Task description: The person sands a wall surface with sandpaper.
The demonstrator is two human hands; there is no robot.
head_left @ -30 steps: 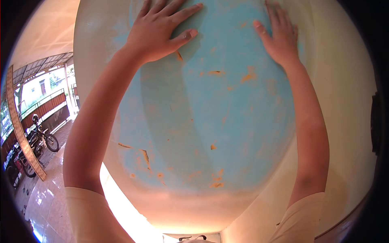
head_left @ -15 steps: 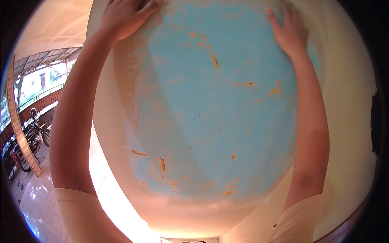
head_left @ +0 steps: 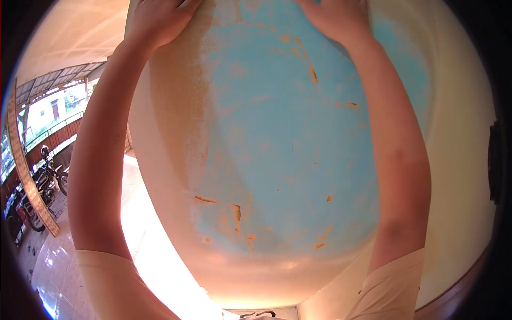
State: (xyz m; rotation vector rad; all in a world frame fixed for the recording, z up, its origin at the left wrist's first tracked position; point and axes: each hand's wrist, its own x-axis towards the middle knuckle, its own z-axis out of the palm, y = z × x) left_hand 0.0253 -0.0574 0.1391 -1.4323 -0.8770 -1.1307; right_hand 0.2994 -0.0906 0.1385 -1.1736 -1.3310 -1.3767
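A broad, pale surface with a worn blue patch (head_left: 277, 144) fills the middle of the view. Its coating is chipped and cracked, showing orange-brown spots. My left hand (head_left: 162, 21) lies near the surface's upper left edge, its thumb spread apart from the fingers. Further right, my right hand (head_left: 338, 18) rests against the upper part of the blue patch, thumb stretched to the left. The top of the frame cuts off the fingertips of both hands. I see no tool in either, though whatever lies under the palms is hidden.
At the left, motorcycles (head_left: 45, 184) stand beyond a slanted wooden post (head_left: 29, 165), with a railing (head_left: 56, 128) behind. Shiny floor tiles (head_left: 58, 272) show at the lower left. A dark object (head_left: 494, 162) sits at the right edge.
My right hand has moved left and upward across the blue patch. My left hand has shifted slightly left and up. The blue patch now appears further right in the view.
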